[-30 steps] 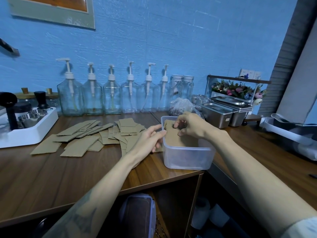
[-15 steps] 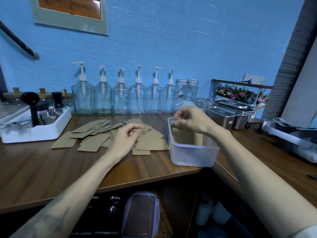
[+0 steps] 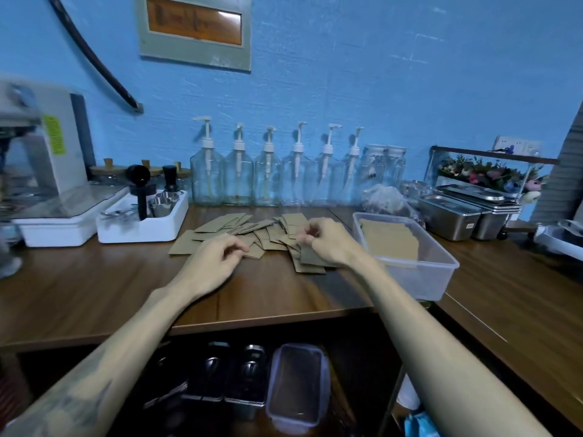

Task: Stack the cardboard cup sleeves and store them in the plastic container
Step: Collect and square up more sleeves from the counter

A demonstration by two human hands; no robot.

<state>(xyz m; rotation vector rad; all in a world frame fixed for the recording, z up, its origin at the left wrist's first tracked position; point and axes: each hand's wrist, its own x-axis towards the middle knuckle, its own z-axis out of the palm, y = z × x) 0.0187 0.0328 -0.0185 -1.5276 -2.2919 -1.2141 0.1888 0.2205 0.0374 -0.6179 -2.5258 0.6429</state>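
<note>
Cardboard sleeves (image 3: 252,234) are lying scattered on the wooden counter (image 3: 94,298), and some are already sitting inside the plastic container (image 3: 441,272) just beside them. Both hands are hovering over the pile: the left hand (image 3: 211,263) and the right hand (image 3: 328,241) are loosely curling their fingers, holding nothing. I judge the gathering step is starting; next, several sleeves need pinching and aligning.

Six clear pump bottles (image 3: 268,181) stand in a row along the wall behind the loose pile of cardboard sleeves (image 3: 252,234), too overlapped to count; right of the pump bottles, two lidded glass jars (image 3: 386,167); one plastic container (image 3: 438,272) right of the pile; two white trays (image 3: 138,225) to its left; two hands over it.
</note>
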